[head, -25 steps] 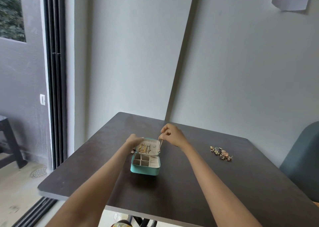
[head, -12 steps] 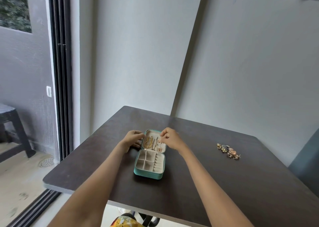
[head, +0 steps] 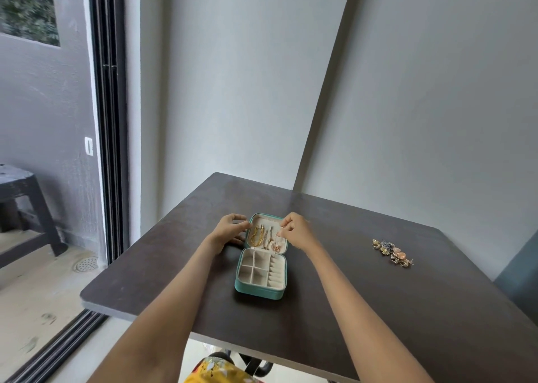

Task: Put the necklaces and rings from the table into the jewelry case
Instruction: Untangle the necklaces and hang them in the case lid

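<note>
A teal jewelry case (head: 260, 291) lies open on the dark table (head: 364, 310), its lid flat behind the base. Gold and rose necklaces (head: 263, 238) lie in the lid; the cream compartments of the base look empty. My left hand (head: 230, 231) holds the lid's left edge with curled fingers. My right hand (head: 297, 231) is at the lid's right edge, fingertips pinching a thin necklace chain there. A small heap of rings (head: 393, 253) sits on the table to the right, apart from both hands.
The table stands in a wall corner. A dark chair back (head: 521, 277) is at the right edge. Left of the table are a sliding door track (head: 109, 149) and a black stool (head: 20, 208) on the floor outside.
The case lid went from upright to lying flat. My right hand came down with the chain to the lid's right edge. The camera view shifted slightly.
</note>
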Demonstrator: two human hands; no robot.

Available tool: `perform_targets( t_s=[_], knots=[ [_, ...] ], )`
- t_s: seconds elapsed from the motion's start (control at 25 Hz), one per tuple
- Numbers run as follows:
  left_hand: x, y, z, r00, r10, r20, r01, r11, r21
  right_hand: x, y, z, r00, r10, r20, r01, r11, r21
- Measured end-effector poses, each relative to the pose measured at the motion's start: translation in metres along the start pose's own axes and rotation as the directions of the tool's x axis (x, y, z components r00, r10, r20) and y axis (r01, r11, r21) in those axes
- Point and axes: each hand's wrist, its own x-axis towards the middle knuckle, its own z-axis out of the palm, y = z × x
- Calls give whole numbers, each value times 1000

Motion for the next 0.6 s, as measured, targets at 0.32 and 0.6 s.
perform_targets(
  t_s=[0.32, 0.6],
  knots=[
    [0, -11, -1, 992, 123, 16, -123, 992, 2, 8, -6, 5, 982, -127, -141, 101, 978, -182],
    [-1, -17, -3, 980, 195, 44, -193, 980, -48, 6, -4, 11, 943, -301, -141, 195, 844, -499]
  ],
)
